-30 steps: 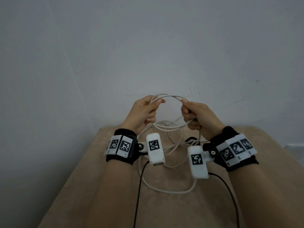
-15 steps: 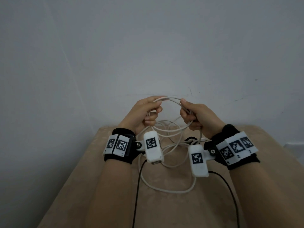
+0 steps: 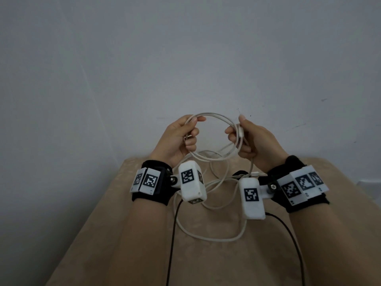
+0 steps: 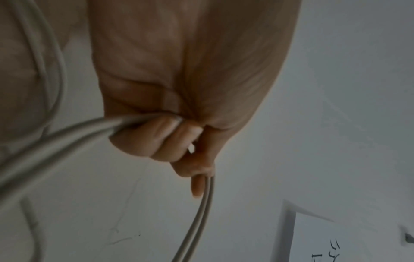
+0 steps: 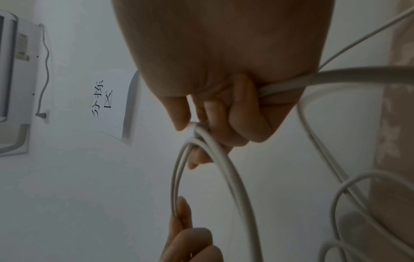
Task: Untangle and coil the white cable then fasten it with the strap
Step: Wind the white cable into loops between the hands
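Both hands are holding the white cable [image 3: 214, 116] up above the beige table [image 3: 132, 234]: the left hand [image 3: 175, 139] is curling round one side of the loop, the right hand [image 3: 253, 139] is gripping the other, slack trailing onto the tabletop.

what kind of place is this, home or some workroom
Probably a plain indoor workroom: a bare grey-white painted wall, a beige patterned cloth-covered table, and a white paper sign with handwritten characters on the wall.

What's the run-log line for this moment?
coiling | left hand: grips white cable loop | right hand: grips loop | slack on beige surface | unfastened
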A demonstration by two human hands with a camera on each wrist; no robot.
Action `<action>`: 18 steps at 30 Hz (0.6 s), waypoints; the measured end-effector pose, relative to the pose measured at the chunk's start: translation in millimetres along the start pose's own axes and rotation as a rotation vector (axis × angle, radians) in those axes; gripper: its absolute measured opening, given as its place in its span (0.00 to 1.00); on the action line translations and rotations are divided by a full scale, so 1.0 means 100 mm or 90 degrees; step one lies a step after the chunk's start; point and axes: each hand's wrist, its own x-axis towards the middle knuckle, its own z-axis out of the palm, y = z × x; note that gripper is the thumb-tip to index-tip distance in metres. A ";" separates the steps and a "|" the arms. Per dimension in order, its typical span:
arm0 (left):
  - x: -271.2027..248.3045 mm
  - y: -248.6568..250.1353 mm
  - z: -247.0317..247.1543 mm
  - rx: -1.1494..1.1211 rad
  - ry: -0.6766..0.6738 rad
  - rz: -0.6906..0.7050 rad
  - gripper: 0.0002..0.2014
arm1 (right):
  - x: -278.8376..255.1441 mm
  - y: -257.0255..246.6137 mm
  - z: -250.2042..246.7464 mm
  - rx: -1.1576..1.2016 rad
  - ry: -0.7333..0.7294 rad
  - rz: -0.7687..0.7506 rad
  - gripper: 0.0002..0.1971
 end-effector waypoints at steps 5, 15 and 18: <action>0.00 0.03 -0.01 0.027 -0.002 -0.008 0.10 | 0.03 0.04 -0.08 -0.003 0.081 0.021 0.27; 0.00 0.06 -0.02 0.019 0.021 0.002 0.11 | 0.06 0.05 -0.08 0.056 0.186 -0.038 0.14; 0.00 0.06 -0.03 0.012 0.033 0.002 0.13 | 0.06 0.05 -0.08 0.069 0.206 -0.055 0.14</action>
